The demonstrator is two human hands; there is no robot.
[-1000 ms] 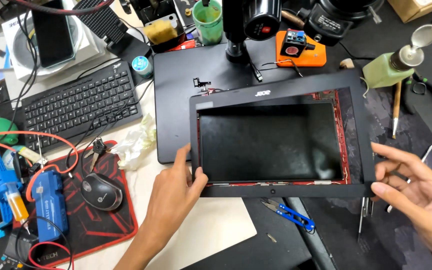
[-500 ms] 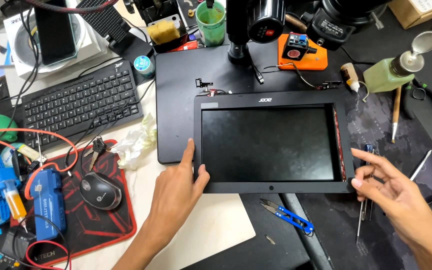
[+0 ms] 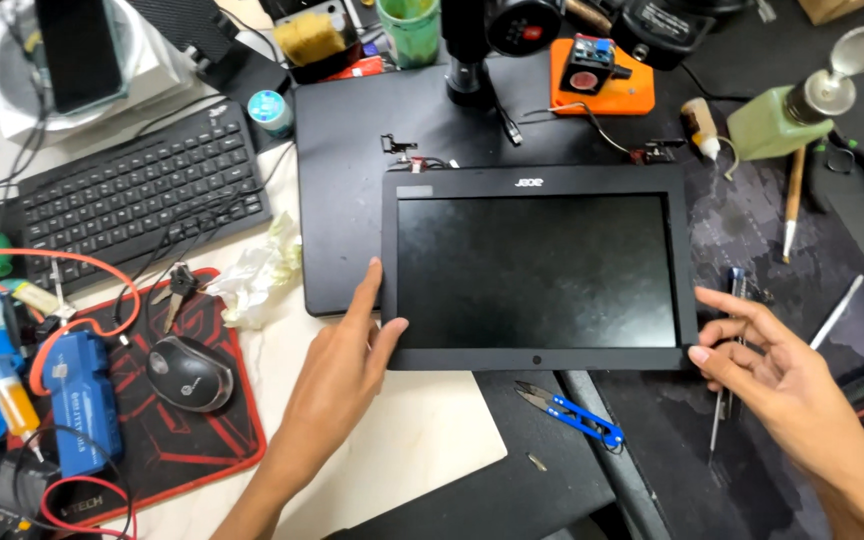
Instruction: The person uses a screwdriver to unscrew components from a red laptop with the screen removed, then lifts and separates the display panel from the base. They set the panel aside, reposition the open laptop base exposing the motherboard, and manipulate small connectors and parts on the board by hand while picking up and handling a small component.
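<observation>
— Where is the laptop screen (image 3: 537, 265) sitting?

— Flat on the dark mat (image 3: 352, 130) in the middle of the table (image 3: 432, 440), glass up, with its black frame all around it.

— And the left hand (image 3: 347, 365)?

— It is at the near left corner of the screen. The fingers lie along the left edge and the thumb presses the bottom frame, so it pinches that corner.

— The right hand (image 3: 787, 375)?

— At the near right corner. Its fingers are loosely curled, holding nothing, with a fingertip touching the frame's edge.

— What lies close by?

— Blue-handled snips (image 3: 572, 412) just in front of the screen, a mouse (image 3: 189, 373) on a red and black pad (image 3: 202, 440) to the left, and a black keyboard (image 3: 142, 195) beyond that. A green bottle (image 3: 777, 120) stands at the far right.
</observation>
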